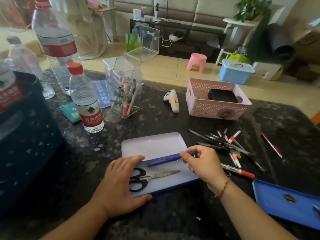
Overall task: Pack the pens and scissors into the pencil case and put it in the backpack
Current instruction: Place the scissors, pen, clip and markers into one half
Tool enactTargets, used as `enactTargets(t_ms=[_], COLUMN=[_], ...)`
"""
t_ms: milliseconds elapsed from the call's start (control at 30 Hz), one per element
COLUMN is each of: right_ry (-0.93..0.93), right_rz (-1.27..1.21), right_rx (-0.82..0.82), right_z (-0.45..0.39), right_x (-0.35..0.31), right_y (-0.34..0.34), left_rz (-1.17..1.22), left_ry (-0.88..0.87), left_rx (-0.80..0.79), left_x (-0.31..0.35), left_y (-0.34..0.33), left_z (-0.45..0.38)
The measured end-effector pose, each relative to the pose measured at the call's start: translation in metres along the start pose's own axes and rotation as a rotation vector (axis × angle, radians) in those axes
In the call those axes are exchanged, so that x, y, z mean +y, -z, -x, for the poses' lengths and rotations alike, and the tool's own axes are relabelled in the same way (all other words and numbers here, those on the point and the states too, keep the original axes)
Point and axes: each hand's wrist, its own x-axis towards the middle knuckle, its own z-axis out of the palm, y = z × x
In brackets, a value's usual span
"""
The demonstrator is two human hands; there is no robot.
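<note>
An open tin pencil case [155,144] with a pale inside lies on the dark table in front of me. Black-handled scissors [152,176] lie flat in it, blades pointing right. My left hand [119,184] rests on the case's left edge, fingers curled over the rim beside the scissor handles. My right hand [200,163] pinches the right end of a purple pen-like item [166,159] that lies across the case above the scissors. A heap of pens [226,144] lies to the right, with a red-capped marker [239,171] and a pink pen [271,145] nearby. A dark backpack [22,135] stands at the left.
A blue lid [280,203] lies at the lower right. A pink basket [216,106] stands behind the pens. Water bottles [86,101] and a clear pen holder [124,90] stand at the back left, with a white controller [173,101] in the middle.
</note>
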Motion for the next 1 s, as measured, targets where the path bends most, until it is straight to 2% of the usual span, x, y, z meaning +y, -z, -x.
enactTargets(t_ms=[300,533,633,700,733,867,1000], right_ry=[0.209,0.335,0.437,0.401,0.345,0.144,0.241], right_rz=[0.727,0.774,0.653,0.646,0.686,1.113,1.207], right_rx=[-0.007,0.021,0.214,0.333,0.316,0.040,0.091], right_z=[-0.002,0.001,0.008,0.008,0.010,0.013,0.010], right_x=[0.001,0.000,0.000,0.011,0.018,0.048,0.064], right_y=[-0.032,-0.033,0.002,0.049,0.073,0.121,0.117], left_rz=[-0.047,-0.047,-0.037,-0.038,-0.035,-0.066,-0.090], left_ry=[-0.045,-0.058,-0.065,-0.076,-0.081,-0.100,-0.131], left_rx=[-0.041,-0.041,-0.033,-0.029,-0.030,-0.054,-0.067], left_x=[0.000,-0.002,-0.001,0.000,0.001,0.004,0.005], left_y=[0.002,0.000,0.000,-0.001,0.000,0.001,0.001], left_z=[-0.001,-0.002,-0.003,-0.002,-0.002,-0.001,0.001])
